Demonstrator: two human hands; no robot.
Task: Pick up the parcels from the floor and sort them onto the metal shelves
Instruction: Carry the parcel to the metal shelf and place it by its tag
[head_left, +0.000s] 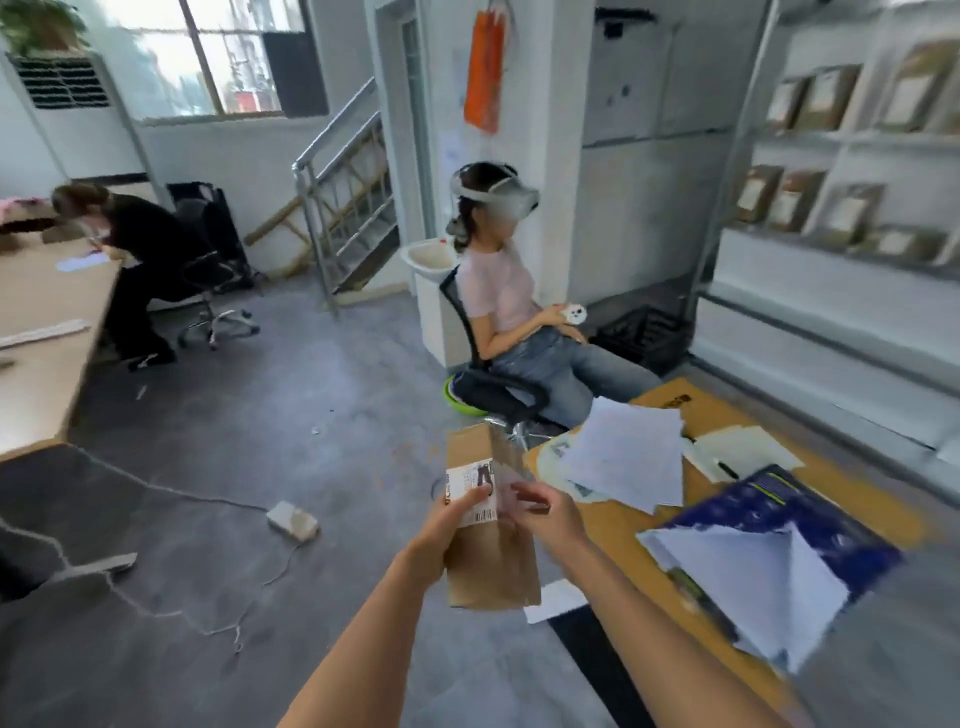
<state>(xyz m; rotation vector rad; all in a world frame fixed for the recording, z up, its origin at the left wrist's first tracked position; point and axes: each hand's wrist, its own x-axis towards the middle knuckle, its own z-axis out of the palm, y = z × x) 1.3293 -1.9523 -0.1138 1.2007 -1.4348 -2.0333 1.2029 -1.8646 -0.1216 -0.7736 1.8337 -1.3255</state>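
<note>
A flat brown parcel (491, 566) with a white shipping label is held up in front of me, lower centre of the head view. My left hand (447, 525) grips its left edge, thumb on the label. My right hand (545, 512) holds the right edge, fingers curled over the front. The metal shelves (831, 140) stand at the far right, with several brown parcels (810, 98) leaning upright on them. The picture is blurred by motion.
A seated person wearing a headset (498, 280) is straight ahead on an office chair. Another person (130, 244) sits at a desk (41, 332) on the left. A yellow table (623, 530) with papers lies right. A power strip (293, 519) and cables lie on the floor.
</note>
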